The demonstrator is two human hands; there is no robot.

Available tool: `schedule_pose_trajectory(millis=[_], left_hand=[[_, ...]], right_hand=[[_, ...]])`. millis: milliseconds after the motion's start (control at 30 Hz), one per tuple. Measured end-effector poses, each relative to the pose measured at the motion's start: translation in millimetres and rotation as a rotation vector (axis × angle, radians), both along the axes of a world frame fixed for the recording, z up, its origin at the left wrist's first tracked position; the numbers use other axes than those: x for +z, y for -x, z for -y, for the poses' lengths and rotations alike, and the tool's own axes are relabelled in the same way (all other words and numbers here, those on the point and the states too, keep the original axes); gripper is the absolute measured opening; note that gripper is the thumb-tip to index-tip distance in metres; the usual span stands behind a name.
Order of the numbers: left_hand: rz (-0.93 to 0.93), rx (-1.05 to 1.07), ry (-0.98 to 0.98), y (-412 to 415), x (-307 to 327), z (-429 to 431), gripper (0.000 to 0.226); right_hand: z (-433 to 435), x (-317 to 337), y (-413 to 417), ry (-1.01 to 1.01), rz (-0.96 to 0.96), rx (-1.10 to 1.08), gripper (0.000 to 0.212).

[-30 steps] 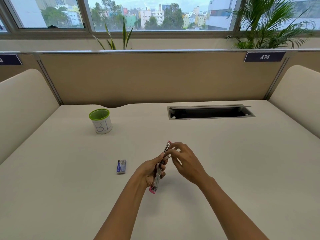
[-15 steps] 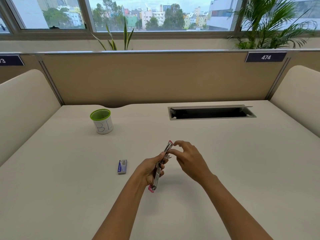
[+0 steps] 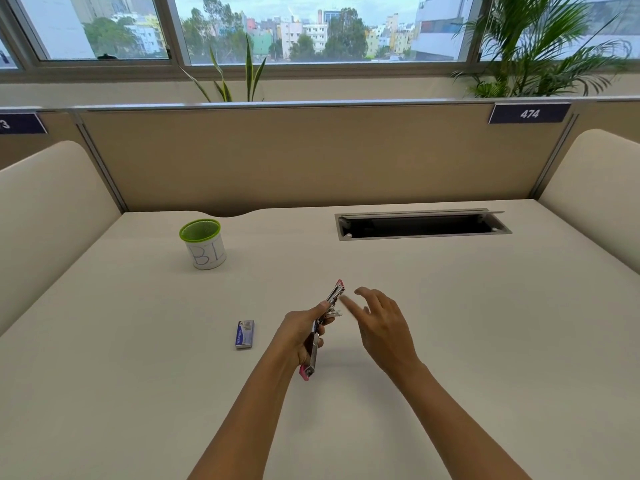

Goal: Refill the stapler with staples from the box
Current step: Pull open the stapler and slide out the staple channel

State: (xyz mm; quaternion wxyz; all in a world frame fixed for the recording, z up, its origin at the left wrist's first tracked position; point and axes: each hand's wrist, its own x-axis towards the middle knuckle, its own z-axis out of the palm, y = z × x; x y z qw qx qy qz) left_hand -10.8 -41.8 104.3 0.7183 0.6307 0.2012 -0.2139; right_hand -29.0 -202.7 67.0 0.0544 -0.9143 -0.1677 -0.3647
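Note:
A small pink and metal stapler is held above the desk, its metal parts spread apart and its far end pointing up and away. My left hand grips its middle. My right hand hovers just right of the stapler with fingers spread and slightly blurred, holding nothing. A small blue staple box lies flat on the desk to the left of my left hand, its far end open with silver staples showing.
A white cup with a green rim stands at the back left of the beige desk. A rectangular cable slot opens at the back right. Padded partitions close off both sides and the back.
My right hand has let go of the stapler's upper end and moved off to the right with its fingers spread. The left hand and stapler stay in place.

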Motion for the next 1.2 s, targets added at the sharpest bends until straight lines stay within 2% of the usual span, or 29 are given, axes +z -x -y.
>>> schedule_pose_trajectory(millis=[33, 100, 167, 233, 267, 333, 433, 533, 667, 833, 967, 1067, 1200], left_hand=[[0.012, 0.014, -0.019, 0.3, 0.0, -0.8, 0.028], [0.071, 0.029, -0.071, 2.3, -1.2, -1.9, 0.026], [0.197, 0.014, -0.164, 6.1, -2.8, -0.4, 0.023], [0.390, -0.018, -0.366, 12.5, -5.5, 5.1, 0.021], [0.505, -0.035, -0.470, 16.7, -7.0, 9.2, 0.021], [0.710, -0.115, -0.699, 24.6, -12.2, 17.6, 0.022], [0.811, -0.216, -0.939, 30.6, -18.7, 22.7, 0.023], [0.806, -0.194, -0.965, 30.6, -19.8, 22.2, 0.024], [0.924, -0.127, -0.986, 33.3, -16.8, 23.9, 0.026], [0.925, -0.110, -0.977, 31.5, -15.2, 22.8, 0.026], [0.847, -0.236, -1.003, 28.1, -17.1, 22.8, 0.020], [0.747, -0.199, -0.889, 25.8, -17.1, 22.4, 0.016], [0.500, -0.151, -0.464, 19.7, -10.8, 15.3, 0.015]], right_hand=[[-2.1, -1.3, 2.1, -0.154, -0.080, -0.016, 0.054], [-7.7, -2.2, 6.4, -0.649, -0.326, -0.045, 0.047], [-13.6, 0.9, 5.6, -1.365, -0.605, -0.014, 0.033], [-20.1, 6.0, 3.2, -2.062, -0.832, 0.095, 0.026], [-22.1, 7.9, 2.7, -2.276, -0.895, 0.162, 0.025], [-24.8, 11.9, 2.2, -2.492, -0.935, 0.250, 0.023], [-28.8, 14.2, 2.3, -2.607, -0.923, 0.271, 0.025], [-29.1, 15.3, 3.9, -2.637, -0.945, 0.270, 0.025], [-30.0, 18.3, 1.5, -2.661, -0.953, 0.305, 0.022], [-33.6, 15.4, 1.7, -2.632, -0.912, 0.218, 0.022], [-36.5, 17.8, 1.5, -2.613, -0.941, 0.267, 0.021], [-36.6, 16.0, 1.5, -2.561, -0.899, 0.277, 0.022], [-31.8, 17.9, 0.0, -2.360, -0.887, 0.299, 0.017]])
